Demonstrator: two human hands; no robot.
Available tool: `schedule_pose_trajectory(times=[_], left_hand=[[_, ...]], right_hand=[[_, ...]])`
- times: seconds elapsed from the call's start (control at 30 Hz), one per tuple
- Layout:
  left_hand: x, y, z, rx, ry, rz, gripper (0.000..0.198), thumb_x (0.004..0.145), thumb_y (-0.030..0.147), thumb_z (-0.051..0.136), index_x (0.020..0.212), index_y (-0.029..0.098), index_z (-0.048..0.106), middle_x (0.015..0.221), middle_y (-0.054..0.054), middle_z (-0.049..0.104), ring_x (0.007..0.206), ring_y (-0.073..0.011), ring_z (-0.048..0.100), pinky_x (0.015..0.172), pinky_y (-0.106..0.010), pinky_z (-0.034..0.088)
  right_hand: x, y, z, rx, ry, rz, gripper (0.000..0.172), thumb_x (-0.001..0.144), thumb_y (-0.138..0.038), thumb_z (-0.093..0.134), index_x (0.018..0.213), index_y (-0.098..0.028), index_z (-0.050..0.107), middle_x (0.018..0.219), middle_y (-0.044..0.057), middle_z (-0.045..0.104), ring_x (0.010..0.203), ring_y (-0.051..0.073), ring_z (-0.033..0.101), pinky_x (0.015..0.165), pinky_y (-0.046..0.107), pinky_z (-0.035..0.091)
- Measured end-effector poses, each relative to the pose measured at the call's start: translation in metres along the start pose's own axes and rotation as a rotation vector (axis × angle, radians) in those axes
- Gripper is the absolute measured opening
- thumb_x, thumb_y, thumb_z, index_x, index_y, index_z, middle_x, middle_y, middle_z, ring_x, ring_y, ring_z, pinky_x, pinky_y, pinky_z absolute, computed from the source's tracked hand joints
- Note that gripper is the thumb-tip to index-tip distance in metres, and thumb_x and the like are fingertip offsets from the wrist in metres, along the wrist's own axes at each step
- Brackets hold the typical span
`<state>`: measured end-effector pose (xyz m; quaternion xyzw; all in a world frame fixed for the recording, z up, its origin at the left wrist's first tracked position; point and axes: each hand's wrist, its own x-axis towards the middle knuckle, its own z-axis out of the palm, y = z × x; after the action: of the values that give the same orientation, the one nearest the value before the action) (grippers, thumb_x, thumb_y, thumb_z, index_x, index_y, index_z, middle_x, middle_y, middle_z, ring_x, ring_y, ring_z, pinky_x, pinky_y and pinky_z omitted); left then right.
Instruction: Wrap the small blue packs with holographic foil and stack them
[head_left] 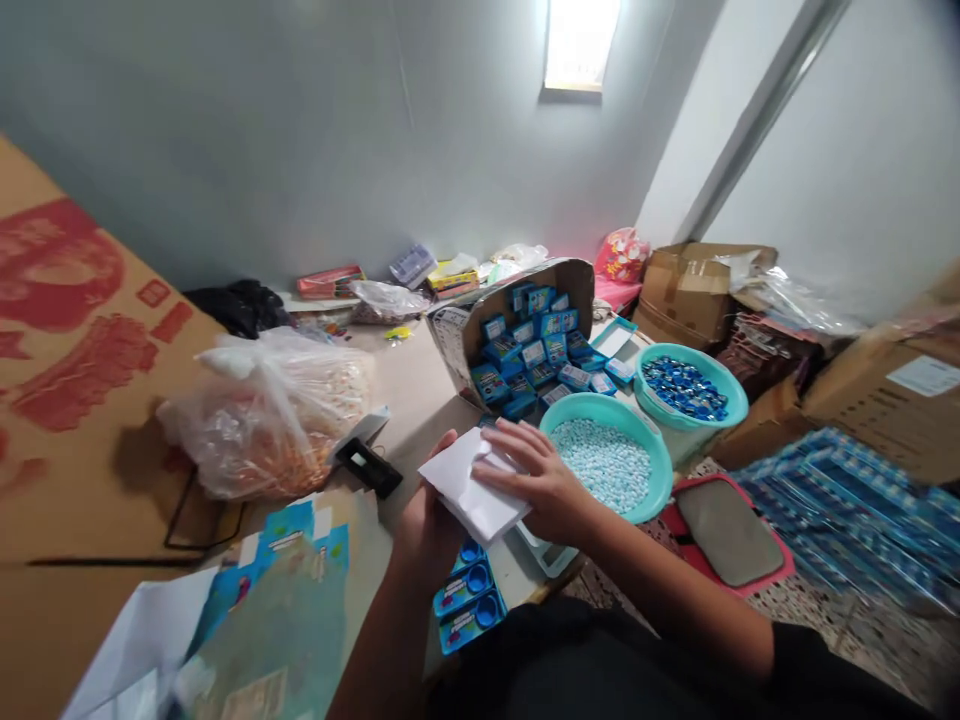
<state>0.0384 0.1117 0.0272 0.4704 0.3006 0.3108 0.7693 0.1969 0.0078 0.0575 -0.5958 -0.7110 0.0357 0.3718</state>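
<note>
My left hand (pixel 426 520) grips a stack of white flat cards or unfolded boxes (pixel 471 500) from below, fingers curled round its near edge. My right hand (pixel 534 478) lies on top of the stack, fingers bent and pressing a white piece. Under the hands, at the table's edge, sit blue plastic parts with round wells (pixel 466 592). A teal basin of small pale pellets (pixel 609 462) stands just right of my right hand.
A second teal basin of dark blue pieces (pixel 688 388) stands further right. An open carton of small blue boxes (pixel 534 350) lies on its side behind. A clear bag of orange items (pixel 271 420) and a large cardboard sheet (pixel 67 380) are left. Cartons and a red stool (pixel 729 532) are right.
</note>
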Motion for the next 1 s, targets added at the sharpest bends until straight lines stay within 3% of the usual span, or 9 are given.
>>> schedule_pose_trajectory(times=[0.13,0.27,0.37,0.43,0.53,0.6,0.67,0.83,1.0], left_hand=[[-0.009,0.015,-0.022,-0.202,0.06,-0.068,0.067,0.079,0.043,0.066,0.138,0.018,0.048,0.118,-0.011,0.068,0.104,-0.0298,0.066,0.089,-0.045,0.053],[-0.044,0.023,-0.052,-0.317,0.079,-0.044,0.064,0.079,0.05,0.063,0.133,0.019,0.051,0.12,-0.012,0.066,0.107,-0.0295,0.064,0.09,-0.045,0.051],[-0.078,0.013,-0.081,-0.015,0.182,0.057,0.058,0.074,0.048,0.071,0.123,0.021,0.057,0.114,-0.008,0.066,0.101,-0.0254,0.064,0.089,-0.04,0.05],[-0.1,0.003,-0.106,0.409,0.415,0.082,0.041,0.073,0.046,0.072,0.103,0.018,0.064,0.095,-0.006,0.067,0.091,-0.0228,0.063,0.085,-0.036,0.048],[-0.127,-0.005,-0.157,0.971,0.95,0.108,0.036,0.079,0.051,0.061,0.086,0.016,0.066,0.085,-0.007,0.063,0.087,-0.0249,0.059,0.083,-0.037,0.046],[-0.141,-0.005,-0.199,1.226,1.276,0.069,0.04,0.085,0.052,0.051,0.089,0.015,0.066,0.085,-0.01,0.061,0.087,-0.0268,0.058,0.082,-0.038,0.045],[-0.148,-0.003,-0.243,1.437,1.406,0.019,0.045,0.089,0.051,0.046,0.101,0.012,0.067,0.093,-0.013,0.06,0.094,-0.0286,0.057,0.084,-0.038,0.044],[-0.135,-0.017,-0.326,1.764,1.106,-0.425,0.043,0.083,0.026,0.051,0.125,0.021,0.06,0.113,-0.015,0.055,0.101,-0.031,0.053,0.078,-0.037,0.041],[-0.117,-0.043,-0.341,1.912,0.838,-0.572,0.064,0.078,0.045,0.055,0.132,0.01,0.052,0.132,-0.021,0.048,0.115,-0.0379,0.044,0.089,-0.046,0.036]], right_hand=[[-0.001,-0.003,0.016,-0.008,-0.248,-0.163,0.069,0.084,-0.044,0.064,0.146,-0.023,0.041,0.154,0.011,0.039,0.145,0.031,0.026,0.117,0.054,0.021],[0.009,-0.003,0.053,0.271,-0.136,-0.146,0.038,0.093,-0.022,0.051,0.129,-0.026,0.06,0.131,0.009,0.064,0.122,0.023,0.058,0.103,0.043,0.042],[0.025,-0.012,0.086,0.49,-0.262,0.055,0.029,0.096,-0.023,0.047,0.114,-0.024,0.069,0.098,0.005,0.076,0.091,0.02,0.071,0.083,0.033,0.053],[0.037,-0.022,0.104,0.5,-0.394,0.169,0.032,0.095,-0.026,0.049,0.123,-0.023,0.064,0.096,0.005,0.076,0.088,0.021,0.071,0.078,0.032,0.055],[0.051,-0.032,0.121,0.343,-0.441,0.256,0.059,0.088,-0.027,0.059,0.144,-0.02,0.044,0.127,0.013,0.065,0.112,0.027,0.064,0.093,0.04,0.051],[0.055,-0.03,0.125,0.213,-0.435,0.265,0.062,0.086,-0.028,0.061,0.145,-0.018,0.042,0.138,0.015,0.056,0.122,0.03,0.057,0.102,0.045,0.045],[0.051,-0.02,0.126,0.107,-0.41,0.262,0.054,0.088,-0.029,0.057,0.14,-0.018,0.048,0.14,0.014,0.054,0.126,0.031,0.053,0.106,0.047,0.041],[0.019,0.014,0.133,-0.078,-0.309,0.33,0.045,0.089,-0.028,0.055,0.133,-0.017,0.055,0.136,0.014,0.056,0.127,0.029,0.051,0.107,0.047,0.041],[0.003,0.015,0.146,-0.203,-0.296,0.364,0.043,0.089,-0.036,0.056,0.13,-0.021,0.057,0.142,0.013,0.051,0.132,0.03,0.046,0.107,0.049,0.041]])
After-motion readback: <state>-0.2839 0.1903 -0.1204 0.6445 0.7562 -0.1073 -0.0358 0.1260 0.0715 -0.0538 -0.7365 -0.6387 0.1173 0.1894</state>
